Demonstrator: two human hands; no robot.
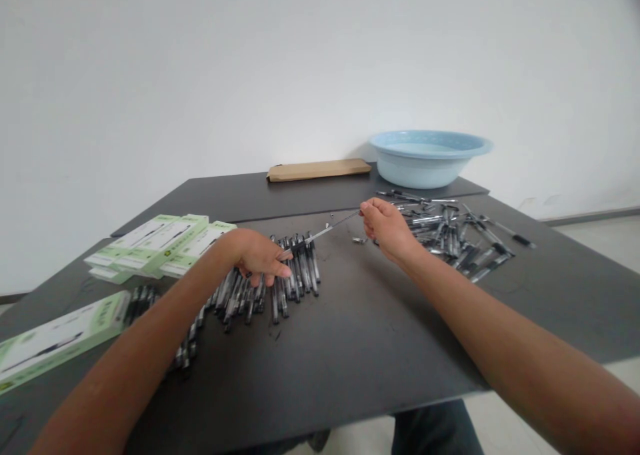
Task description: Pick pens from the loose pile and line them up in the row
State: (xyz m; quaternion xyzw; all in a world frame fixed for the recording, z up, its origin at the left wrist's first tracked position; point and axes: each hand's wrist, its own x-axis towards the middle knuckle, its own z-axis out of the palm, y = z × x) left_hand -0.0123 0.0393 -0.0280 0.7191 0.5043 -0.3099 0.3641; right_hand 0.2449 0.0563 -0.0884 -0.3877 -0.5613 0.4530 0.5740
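Forearms (150,348) cross the near edge of the tabletop (350,361). Left hand (255,256) grips one pen (323,231) by the barrel, right hand (386,229) pinches its thin tip; the pen hangs between them, above the centre pile (280,285).

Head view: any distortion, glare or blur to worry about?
Head view: wide-angle stretch, forearms balloon toward the bottom corners; light soft and even, faint shadows on the table; no hard glare; the pen between left hand and right hand shows no motion blur.
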